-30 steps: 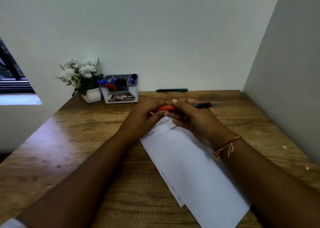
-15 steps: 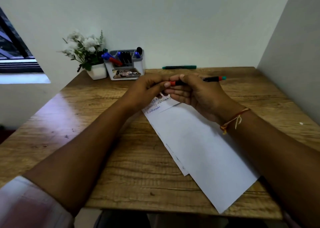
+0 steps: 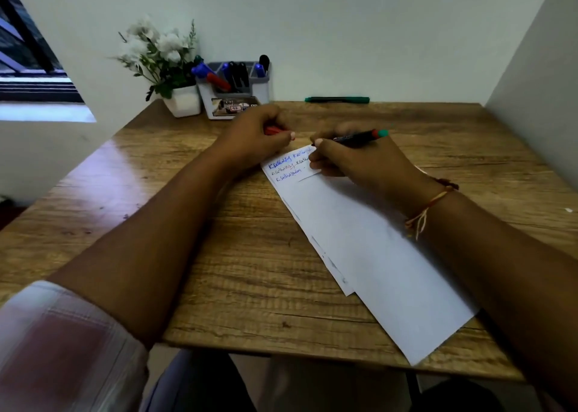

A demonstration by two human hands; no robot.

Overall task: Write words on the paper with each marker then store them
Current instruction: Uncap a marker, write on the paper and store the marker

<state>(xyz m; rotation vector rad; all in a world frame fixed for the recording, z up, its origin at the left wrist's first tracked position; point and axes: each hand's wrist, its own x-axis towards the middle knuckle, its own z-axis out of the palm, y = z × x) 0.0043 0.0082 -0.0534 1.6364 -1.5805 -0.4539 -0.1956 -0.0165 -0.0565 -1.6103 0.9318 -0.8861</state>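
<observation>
- Your right hand point(image 3: 353, 161): grip grasping the black marker point(image 3: 355, 136), over the far, written end of the paper point(image 3: 375, 242); tip hidden by fingers.
- Your left hand point(image 3: 259, 136): grip clenched round the red cap point(image 3: 272, 130), just left of the paper's far end.
- Green marker point(image 3: 337, 99) on the tabletop point(image 3: 250, 255) beyond the paper; holder point(image 3: 234, 95) beyond-left of the paper.

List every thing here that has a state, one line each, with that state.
Black-barrelled marker with red band: held by right hand, tip hidden.
Small red cap: off the marker, gripped by left hand.
White paper sheets: flat on wooden table, written on at far end.
Green marker: lying flat at the table's far edge.
Grey plastic marker holder: upright, holding markers.
</observation>
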